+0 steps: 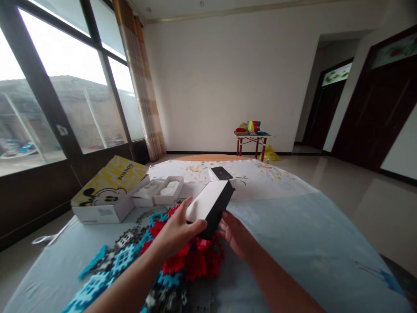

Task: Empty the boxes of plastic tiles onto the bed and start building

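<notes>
A slim box (208, 201) with a white face and black sides is tilted above the table between my hands. My left hand (176, 228) grips its near left end, the thumb lying across the white face. Against its black right side, the fingers of my right hand (236, 234) are curled, partly hidden by the box. Beneath the box lies a pile of red interlocking plastic pieces (195, 263), with blue pieces (124, 258) and grey pieces (125, 239) beside it. Beyond the box, a black phone-shaped item (222, 173) rests on a white box.
At the left stands a white carton with a yellow cartoon-printed lid (114, 182). Next to it are small open white boxes (167, 193) with white contents. A pale cloth (276, 234) covers the round table. A small side table (252, 135) holds colourful items by the wall.
</notes>
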A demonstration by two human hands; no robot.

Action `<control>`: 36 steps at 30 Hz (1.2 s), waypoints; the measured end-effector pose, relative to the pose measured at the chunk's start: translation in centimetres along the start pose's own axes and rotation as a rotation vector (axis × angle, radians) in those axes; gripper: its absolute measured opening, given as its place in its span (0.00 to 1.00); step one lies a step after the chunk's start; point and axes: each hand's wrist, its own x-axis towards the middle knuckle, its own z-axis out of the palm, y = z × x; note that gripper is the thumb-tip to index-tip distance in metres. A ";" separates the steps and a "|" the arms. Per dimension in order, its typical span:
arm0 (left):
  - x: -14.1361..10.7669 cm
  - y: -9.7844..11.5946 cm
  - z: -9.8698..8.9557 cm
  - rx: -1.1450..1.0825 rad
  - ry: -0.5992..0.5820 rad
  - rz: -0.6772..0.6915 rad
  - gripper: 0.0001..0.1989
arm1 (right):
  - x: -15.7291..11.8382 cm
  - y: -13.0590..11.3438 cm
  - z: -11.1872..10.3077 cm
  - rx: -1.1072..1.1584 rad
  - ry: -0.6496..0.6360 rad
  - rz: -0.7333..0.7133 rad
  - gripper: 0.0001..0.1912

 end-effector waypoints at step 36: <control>-3.8 -0.8 2.0 0.275 -0.227 0.357 0.35 | -6.1 -2.0 1.7 0.129 0.145 0.117 0.30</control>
